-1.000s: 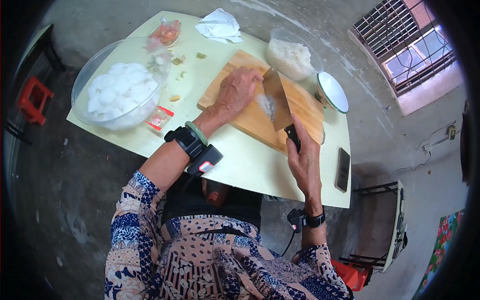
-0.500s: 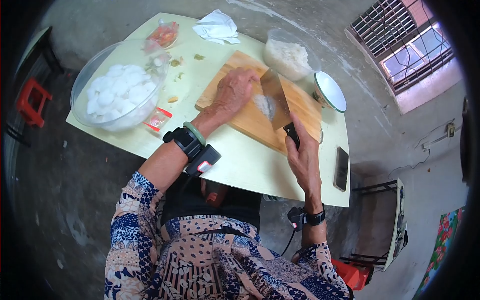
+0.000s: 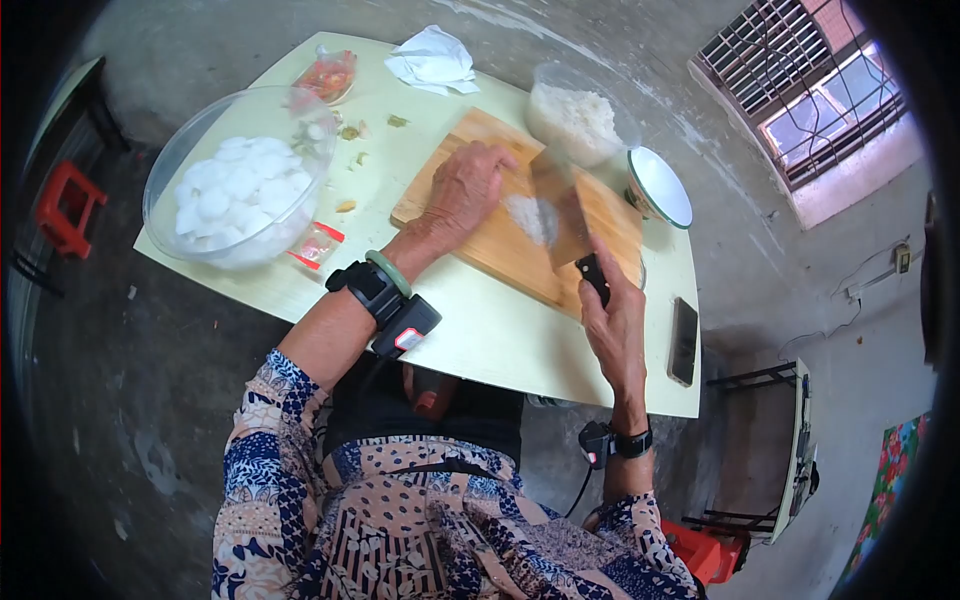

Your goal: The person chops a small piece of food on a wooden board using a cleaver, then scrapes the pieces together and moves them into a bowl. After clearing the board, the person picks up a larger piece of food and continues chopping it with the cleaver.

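Note:
My right hand (image 3: 617, 322) is wrapped round the black handle of a cleaver (image 3: 560, 205). Its broad blade is over the wooden cutting board (image 3: 465, 235), slightly blurred and angled to the left. Just left of the blade lies a small heap of finely chopped white food (image 3: 528, 216) on the board. My left hand (image 3: 465, 187) rests on the board's left part, its fingers curled and pressed together. Whatever is under those fingers, if anything, is hidden.
Left stands a big clear bowl (image 3: 165, 220) of white rounds. Near it lie a red-edged packet (image 3: 318, 245), food scraps (image 3: 350, 131) and a bag of reddish food (image 3: 328, 75). Beyond the board are crumpled paper (image 3: 433, 60), a tub of shredded white food (image 3: 575, 118), an enamel bowl (image 3: 662, 186); a phone (image 3: 682, 342) lies right.
My right hand and the cleaver have shifted a little to the right, with the blade moving away from the white heap. My left hand stays almost where it was.

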Motion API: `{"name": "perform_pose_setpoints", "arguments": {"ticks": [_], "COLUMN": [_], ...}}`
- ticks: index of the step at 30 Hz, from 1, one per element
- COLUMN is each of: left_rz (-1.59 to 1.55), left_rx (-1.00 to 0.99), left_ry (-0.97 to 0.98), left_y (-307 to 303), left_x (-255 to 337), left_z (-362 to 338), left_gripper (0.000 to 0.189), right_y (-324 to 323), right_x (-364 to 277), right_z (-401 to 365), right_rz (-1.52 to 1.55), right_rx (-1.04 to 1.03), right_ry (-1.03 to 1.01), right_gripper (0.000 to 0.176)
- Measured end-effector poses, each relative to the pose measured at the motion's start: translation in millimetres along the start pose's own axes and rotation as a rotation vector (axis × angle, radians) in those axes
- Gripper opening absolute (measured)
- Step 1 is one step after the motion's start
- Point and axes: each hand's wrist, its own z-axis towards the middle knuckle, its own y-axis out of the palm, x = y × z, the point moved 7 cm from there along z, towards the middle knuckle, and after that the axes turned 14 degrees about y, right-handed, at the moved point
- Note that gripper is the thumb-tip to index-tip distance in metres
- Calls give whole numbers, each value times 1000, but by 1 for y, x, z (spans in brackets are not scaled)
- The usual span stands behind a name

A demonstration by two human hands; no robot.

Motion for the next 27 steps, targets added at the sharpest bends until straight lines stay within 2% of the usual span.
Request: {"name": "perform_pose_setpoints", "arguments": {"ticks": [2,5,9,11,15,17,19,24,27], "left_rz": [-13,19,-12,-8,19,13,-20,18,11], "left_rx": [6,-5,11,1,0,10,6,-28,-22], "left_ry": [9,-15,16,-3,2,7,-14,-12,-20], "left_y": [-1,-1,1,-1,-2,-2,1,3,5], "left_x": [-1,-4,0,-5,-4,-4,-5,-2,-7], "left_z": [1,0,0,0,0,1,0,-1,-1], "left_gripper": [23,22,21,21,21,21,22,23,23], "right_y": [4,0,0,0,-11,-13,-6,18,19], "right_x": [7,16,19,33,41,65,89,94,75], "right_z": [4,2,3,6,4,8,8,7,7], "right_rz": [-8,56,-18,74,354,419,591,789,657], "right_rx": [-106,-26,-30,-124,-100,-123,-206,-305,-272], "right_ry": [97,69,-9,220,302,307,407,424,343], "right_gripper": [55,55,56,55,57,60,64,65,64]}}
